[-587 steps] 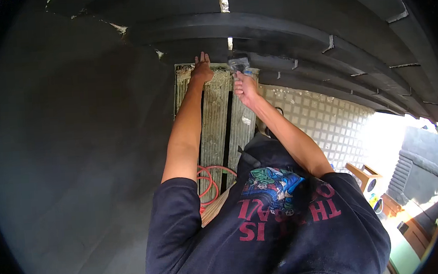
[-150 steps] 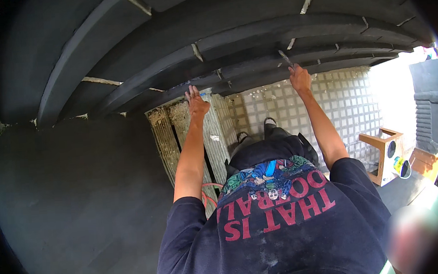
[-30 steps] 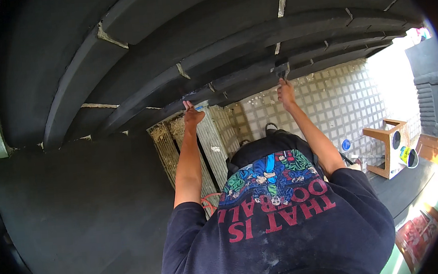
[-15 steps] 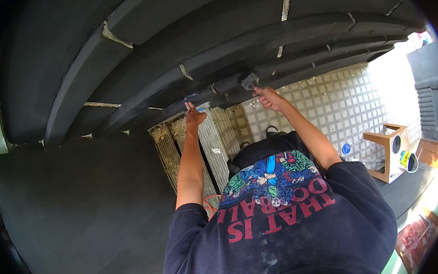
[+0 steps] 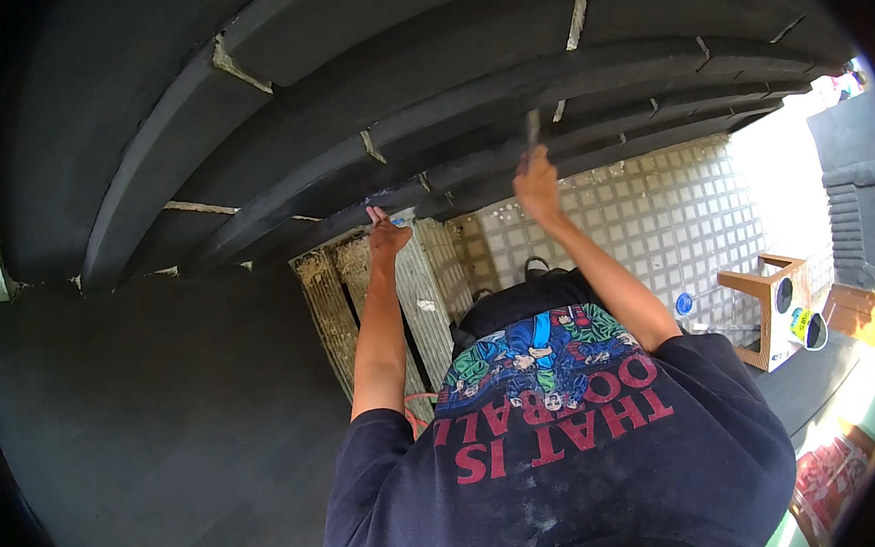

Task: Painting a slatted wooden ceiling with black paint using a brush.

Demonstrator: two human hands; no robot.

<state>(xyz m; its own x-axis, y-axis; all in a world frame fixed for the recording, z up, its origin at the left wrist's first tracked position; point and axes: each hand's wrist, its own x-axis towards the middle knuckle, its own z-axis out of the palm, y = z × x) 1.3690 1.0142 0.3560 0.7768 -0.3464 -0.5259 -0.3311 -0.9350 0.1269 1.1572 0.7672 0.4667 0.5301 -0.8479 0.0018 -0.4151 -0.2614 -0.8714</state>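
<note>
Tool, thin and dark, sticking up from the closed right hand against the black beams overhead; left hand pressing fingertips to a beam, holding nothing.

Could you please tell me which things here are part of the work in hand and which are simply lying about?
In use:
left hand on the black beam
right hand holding a thin tool

Lying about:
wooden box
orange cable
blue-capped bottle

dark ceiling beams close overhead; open room below them.
</note>
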